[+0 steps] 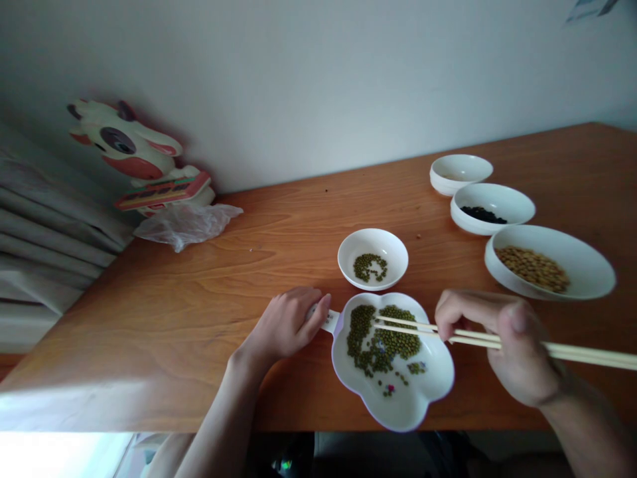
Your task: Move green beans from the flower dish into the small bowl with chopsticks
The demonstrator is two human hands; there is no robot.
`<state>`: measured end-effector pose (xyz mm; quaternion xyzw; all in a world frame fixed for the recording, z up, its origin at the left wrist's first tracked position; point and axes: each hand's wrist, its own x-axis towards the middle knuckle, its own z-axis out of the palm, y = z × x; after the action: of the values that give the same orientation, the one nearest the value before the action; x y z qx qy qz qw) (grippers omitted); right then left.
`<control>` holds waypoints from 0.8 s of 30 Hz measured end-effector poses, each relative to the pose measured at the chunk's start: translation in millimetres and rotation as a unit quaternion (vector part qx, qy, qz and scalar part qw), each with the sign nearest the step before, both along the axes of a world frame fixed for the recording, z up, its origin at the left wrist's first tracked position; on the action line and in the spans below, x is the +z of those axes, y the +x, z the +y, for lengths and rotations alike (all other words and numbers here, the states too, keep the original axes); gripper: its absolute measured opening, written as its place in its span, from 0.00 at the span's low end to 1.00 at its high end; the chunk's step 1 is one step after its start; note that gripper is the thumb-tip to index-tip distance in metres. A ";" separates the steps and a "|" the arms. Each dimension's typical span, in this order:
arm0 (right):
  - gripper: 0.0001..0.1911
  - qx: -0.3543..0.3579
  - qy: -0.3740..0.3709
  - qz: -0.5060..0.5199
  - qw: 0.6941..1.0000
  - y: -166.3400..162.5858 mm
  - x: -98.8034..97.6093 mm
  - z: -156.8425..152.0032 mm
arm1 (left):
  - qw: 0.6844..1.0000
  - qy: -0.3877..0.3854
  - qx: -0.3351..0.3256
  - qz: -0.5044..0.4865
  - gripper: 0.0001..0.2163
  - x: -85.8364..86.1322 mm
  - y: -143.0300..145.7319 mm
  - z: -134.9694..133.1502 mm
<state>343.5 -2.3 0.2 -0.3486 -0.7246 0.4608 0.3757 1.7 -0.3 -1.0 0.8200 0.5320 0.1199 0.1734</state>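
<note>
My left hand [288,323] rests on the wooden table, its fingers curled round the short handle of a white flower-shaped dish [438,382]. Green mung beans [379,338] lie piled in that dish. My right hand [497,338] grips a pair of pale wooden chopsticks [572,352], whose tips reach over the pile of beans. Just behind the dish stands a small white bowl [373,240] with a few green beans in it.
Three more white bowls stand at the right: an empty-looking one [460,162], one with black beans [512,199], one with tan beans [582,269]. A cow-shaped toy [139,156] and a crumpled plastic bag [186,222] sit at the back left. The table edge [149,415] runs near me.
</note>
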 end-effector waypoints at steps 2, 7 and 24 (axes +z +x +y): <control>0.41 0.006 0.000 -0.003 1.000 2.1 -0.6 -1.0 | 1.000 -0.003 0.000 -0.001 0.21 -0.2 -0.3 0.1; 0.39 0.011 0.011 -0.003 1.000 -0.3 0.2 -3.5 | 1.000 -0.004 0.003 0.001 0.21 -1.3 -0.9 0.3; 0.34 0.008 0.033 0.026 0.999 -5.7 -0.1 -3.8 | 1.000 0.001 0.003 -0.003 0.20 -2.8 -1.6 0.2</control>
<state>337.8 -6.1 0.0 -0.3177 -0.7322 0.4485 0.4022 0.1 -0.2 -3.8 0.8184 0.5335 0.1239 0.1737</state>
